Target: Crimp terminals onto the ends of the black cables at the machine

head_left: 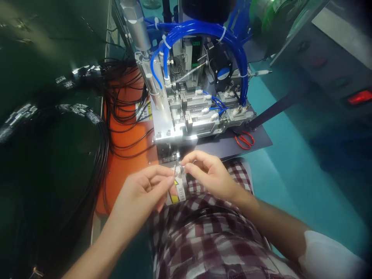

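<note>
My left hand (145, 188) is closed in a pinch, thumb against forefinger, with a short thin sliver of something showing at the tips; its kind is too small to tell. Just to the right, my right hand (210, 172) pinches too, its fingertips close to the left ones, and what lies between them is hidden. Both are at the front of a metal machine (192, 128) with pneumatic fittings, close to its small front slot. Below the fingers, a white and yellow label plate (180, 190) with printed characters is partly covered by my left hand.
Bundles of black cables (100, 155) with shiny metal ends lie on the left, some crossing an orange surface (128, 170). Blue air tubes (197, 27) arch over the machine. Red-handled scissors or snips (245, 140) lie on the dark base plate at right. A red lit display (360, 97) glows far right.
</note>
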### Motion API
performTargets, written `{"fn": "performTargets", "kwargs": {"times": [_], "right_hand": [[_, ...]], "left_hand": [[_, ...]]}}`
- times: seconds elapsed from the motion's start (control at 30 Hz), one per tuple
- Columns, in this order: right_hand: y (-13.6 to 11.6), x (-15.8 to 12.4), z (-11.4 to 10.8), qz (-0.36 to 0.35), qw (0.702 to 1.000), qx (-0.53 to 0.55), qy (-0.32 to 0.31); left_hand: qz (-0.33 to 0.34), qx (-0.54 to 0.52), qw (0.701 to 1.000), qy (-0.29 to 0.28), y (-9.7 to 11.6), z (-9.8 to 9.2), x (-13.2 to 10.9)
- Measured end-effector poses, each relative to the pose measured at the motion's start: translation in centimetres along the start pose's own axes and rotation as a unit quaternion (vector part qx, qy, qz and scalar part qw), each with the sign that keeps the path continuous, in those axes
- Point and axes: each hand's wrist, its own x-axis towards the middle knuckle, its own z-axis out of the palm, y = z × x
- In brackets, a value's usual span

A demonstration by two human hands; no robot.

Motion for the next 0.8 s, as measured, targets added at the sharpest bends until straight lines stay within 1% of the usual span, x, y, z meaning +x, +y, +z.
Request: {"fn": "performTargets", "kwargs": {"times": [0.2, 0.43, 0.6, 0.7, 0.8], "right_hand": [[0.6, 0.0, 0.8, 0.007, 1.0, 0.006, -0.001], [0.8, -0.1, 1.0, 0.027, 0.999, 0.029, -0.016], [0.8, -0.2, 1.4, 0.036, 0.996, 0.069, -0.033], [0.9, 0.0, 1.5, 0.02, 0.997, 0.06, -0.035], [0.9, 0.0, 1.4, 0.015, 0.998, 0.044, -0.036]], "left_hand": [[0.005, 0.014, 1.0, 0.01, -0.1, 0.3, -0.2], [0.004, -0.015, 0.998, 0.068, -0.7, 0.3, -0.2], [0.012, -0.042, 0.995, 0.085, -1.1, 0.1, -0.3], [0.041, -0.035, 0.994, 0.095, -0.9, 0.4, -0.5], [0.084, 0.003, 0.989, 0.12, -0.4, 0.8, -0.9]]}}
